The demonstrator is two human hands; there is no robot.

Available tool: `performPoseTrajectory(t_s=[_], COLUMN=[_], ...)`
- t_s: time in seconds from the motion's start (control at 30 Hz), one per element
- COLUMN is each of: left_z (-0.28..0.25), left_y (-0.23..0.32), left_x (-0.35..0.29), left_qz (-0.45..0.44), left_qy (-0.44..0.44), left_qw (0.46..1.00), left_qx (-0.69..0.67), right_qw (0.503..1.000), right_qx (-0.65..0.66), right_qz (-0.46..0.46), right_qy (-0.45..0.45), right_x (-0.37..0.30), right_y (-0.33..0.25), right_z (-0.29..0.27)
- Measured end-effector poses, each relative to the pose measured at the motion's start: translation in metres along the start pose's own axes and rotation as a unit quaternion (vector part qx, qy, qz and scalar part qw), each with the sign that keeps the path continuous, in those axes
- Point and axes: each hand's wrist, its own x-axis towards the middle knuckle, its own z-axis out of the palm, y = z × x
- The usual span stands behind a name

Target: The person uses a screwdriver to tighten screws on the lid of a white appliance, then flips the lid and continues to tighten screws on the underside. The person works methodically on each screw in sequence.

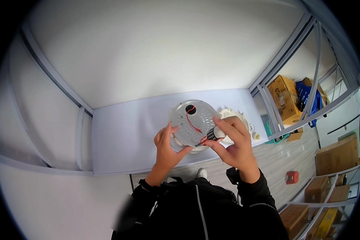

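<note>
- A black jacket (pixel 172 212) with thin pale piping is filling the bottom centre, its sleeves reaching up toward the middle.
- The left hand (pixel 167 150) is spreading its thumb and fingers along the disc's lower-left rim, touching it; I cannot tell whether it is gripping firmly.
- The right hand (pixel 238 146) is pinching a small cylinder between thumb and fingers, right of centre.
- That cylinder (pixel 217 133), smooth white at one end and patterned black-and-white around its side, is lying tilted over the disc's lower-right edge, with red wires showing beside it.
- The round grey disc (pixel 206 116), shiny and metallic-looking, is resting at the centre, its face bearing short radiating marks; a red wire (pixel 190 121) is curving down it from a dark round opening (pixel 191 109).
- A round off-white housing (pixel 227 112) is sitting just right of the disc, partly hidden by the right hand.
- A small yellowish round piece (pixel 256 136) is lying at the right end of the smooth, pale tabletop (pixel 120 136).
- A red stool (pixel 292 177) is standing on grey, wood-grained flooring (pixel 268 160), lower right.
- Beyond metal framing, a cardboard box (pixel 285 98) and a crumpled blue bag (pixel 311 100) are sitting at upper right.
</note>
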Motion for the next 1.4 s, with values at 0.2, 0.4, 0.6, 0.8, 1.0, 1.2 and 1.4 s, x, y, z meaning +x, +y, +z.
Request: performPoseTrajectory(t_s=[0.2, 0.4, 0.6, 0.8, 1.0, 1.2, 1.4], left_z=[-0.001, 0.001, 0.008, 0.013, 0.018, 0.0, -0.011], left_y=[-0.001, -0.002, 0.002, 0.01, 0.013, 0.008, 0.0], left_x=[0.001, 0.001, -0.003, -0.007, -0.011, -0.012, -0.009], left_qz=[0.053, 0.048, 0.042, 0.056, 0.073, 0.084, 0.107], left_qy=[-0.029, -0.029, -0.007, 0.007, 0.038, -0.008, -0.022], left_qw=[0.996, 0.997, 0.997, 0.994, 0.991, 0.996, 0.993], left_qx=[0.071, 0.06, 0.067, 0.098, 0.108, 0.033, 0.035], right_qw=[0.998, 0.999, 0.998, 0.998, 0.995, 0.999, 0.999], right_qx=[0.031, 0.012, -0.015, -0.031, -0.061, -0.005, -0.029], right_qz=[0.001, -0.016, -0.029, -0.005, 0.013, 0.034, 0.023], right_qy=[0.053, 0.033, 0.056, 0.047, 0.076, 0.012, 0.034], right_x=[0.014, 0.003, 0.009, 0.001, 0.002, -0.005, -0.004], right_y=[-0.016, -0.002, -0.007, 0.0, -0.002, 0.004, 0.003], right_z=[0.004, 0.004, -0.002, -0.003, 0.0, 0.0, 0.005])
